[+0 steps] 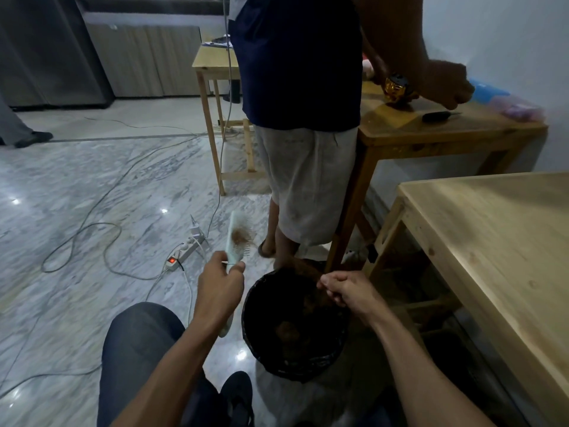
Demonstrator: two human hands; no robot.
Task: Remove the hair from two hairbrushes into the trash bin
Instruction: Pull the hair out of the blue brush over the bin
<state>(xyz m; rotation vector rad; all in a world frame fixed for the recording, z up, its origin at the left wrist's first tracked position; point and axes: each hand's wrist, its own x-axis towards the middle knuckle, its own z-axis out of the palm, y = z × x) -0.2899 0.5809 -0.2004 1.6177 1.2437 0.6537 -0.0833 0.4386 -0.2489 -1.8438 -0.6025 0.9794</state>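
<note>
From my remote seat I see the left hand [220, 283] wrapped around the handle of a pale green hairbrush [238, 238], head pointing up and away, bristles facing right; a clump of reddish-brown hair [242, 237] sits tangled in those bristles. The right hand [346, 291] hovers over the far rim of the black-lined trash bin [295, 326], fingers curled and pinched together; they seem to grip a tuft of hair, though the dark interior makes that hard to confirm. The bin stands on the marble floor [92, 195], just left of a light wooden table [492, 241]; brownish clumps lie inside it. A second person [301, 118] stands beyond the bin at another wooden table [446, 127]; a white power strip [184, 251] with a red switch lies on the floor left of the brush.
</note>
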